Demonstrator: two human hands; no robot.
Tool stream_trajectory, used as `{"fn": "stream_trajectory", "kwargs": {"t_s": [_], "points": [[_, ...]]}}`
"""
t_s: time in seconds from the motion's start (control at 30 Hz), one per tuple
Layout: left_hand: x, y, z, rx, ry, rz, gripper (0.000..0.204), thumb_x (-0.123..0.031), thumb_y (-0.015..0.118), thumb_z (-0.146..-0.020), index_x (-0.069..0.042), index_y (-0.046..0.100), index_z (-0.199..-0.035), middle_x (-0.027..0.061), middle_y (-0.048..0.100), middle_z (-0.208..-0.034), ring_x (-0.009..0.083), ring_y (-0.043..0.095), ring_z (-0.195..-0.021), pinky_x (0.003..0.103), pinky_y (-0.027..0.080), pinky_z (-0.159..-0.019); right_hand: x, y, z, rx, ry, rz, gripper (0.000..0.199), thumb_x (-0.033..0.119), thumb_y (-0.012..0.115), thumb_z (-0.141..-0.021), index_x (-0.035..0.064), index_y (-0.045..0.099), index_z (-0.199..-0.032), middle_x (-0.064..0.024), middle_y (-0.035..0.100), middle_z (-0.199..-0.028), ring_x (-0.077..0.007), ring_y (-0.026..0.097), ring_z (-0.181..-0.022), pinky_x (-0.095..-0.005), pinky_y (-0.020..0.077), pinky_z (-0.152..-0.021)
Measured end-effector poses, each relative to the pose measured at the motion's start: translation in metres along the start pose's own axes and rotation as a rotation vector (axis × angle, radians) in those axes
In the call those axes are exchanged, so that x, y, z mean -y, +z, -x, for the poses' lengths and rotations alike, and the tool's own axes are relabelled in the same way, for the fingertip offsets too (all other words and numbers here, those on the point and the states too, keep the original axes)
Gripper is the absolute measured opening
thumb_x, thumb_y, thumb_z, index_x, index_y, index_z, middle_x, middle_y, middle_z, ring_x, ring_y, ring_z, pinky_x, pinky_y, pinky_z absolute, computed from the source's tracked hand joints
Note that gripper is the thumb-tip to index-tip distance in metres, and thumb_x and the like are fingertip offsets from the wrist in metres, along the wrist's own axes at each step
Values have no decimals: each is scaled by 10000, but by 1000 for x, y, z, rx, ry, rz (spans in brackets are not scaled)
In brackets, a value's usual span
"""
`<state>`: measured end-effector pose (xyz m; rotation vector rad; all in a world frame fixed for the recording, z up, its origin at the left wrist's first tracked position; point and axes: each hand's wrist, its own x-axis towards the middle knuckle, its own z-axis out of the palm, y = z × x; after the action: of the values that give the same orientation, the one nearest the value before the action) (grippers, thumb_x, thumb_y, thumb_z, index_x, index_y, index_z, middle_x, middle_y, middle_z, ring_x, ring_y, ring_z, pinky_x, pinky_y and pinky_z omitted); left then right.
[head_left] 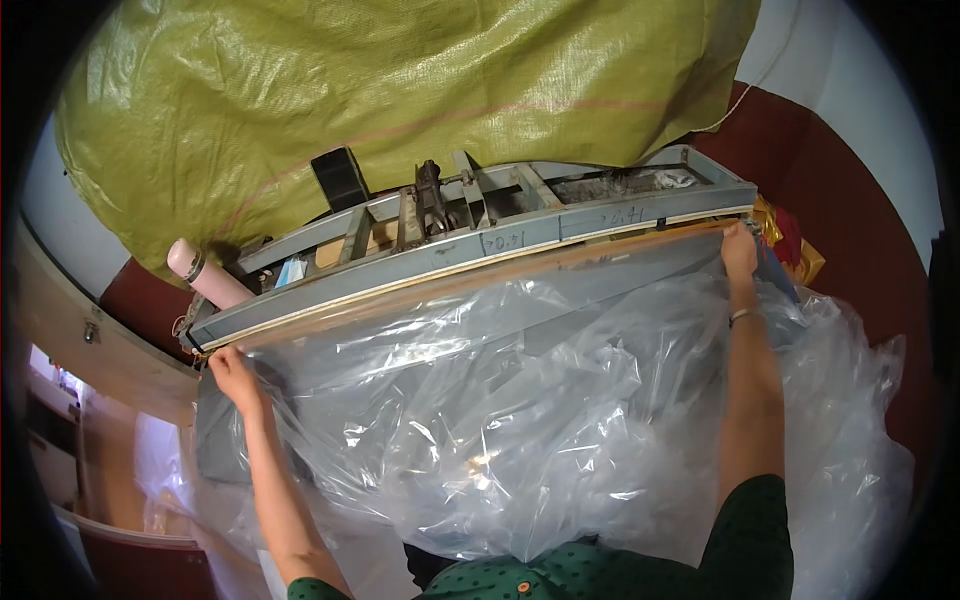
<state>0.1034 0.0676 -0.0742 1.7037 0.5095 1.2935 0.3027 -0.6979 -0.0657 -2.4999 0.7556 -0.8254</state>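
Observation:
A large clear plastic bag (500, 400) billows in front of me, its top edge stretched along the long sealing bar of a grey metal heat sealer (480, 250). My left hand (232, 372) pinches the bag's edge at the left end of the bar. At the right end, my right hand (740, 250) presses the bag's other corner against the bar; a thin bracelet circles that wrist. Both arms reach out wide, with the bag spread between them.
A big yellow-green woven sack (380, 90) rises behind the sealer. A pink cylinder (205, 272) lies at the machine's left end. Red and gold wrapping (790, 245) shows at the right. A wooden ledge (90, 340) curves along the left, above a dark red floor.

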Motion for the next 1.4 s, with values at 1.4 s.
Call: {"fn": "stream_trajectory", "kwargs": {"t_s": [1.4], "points": [[62,8,-5,90,-266,242,59,-128,506,-875,-80,471,-878,-30,468,-665,52,408,-538,212,403,-511,-57,65,-31,24,77,-909,175,147,510,-859,58,488,-1009,-85,566,-776,-165,569,-551,-276,464,-497]]}}
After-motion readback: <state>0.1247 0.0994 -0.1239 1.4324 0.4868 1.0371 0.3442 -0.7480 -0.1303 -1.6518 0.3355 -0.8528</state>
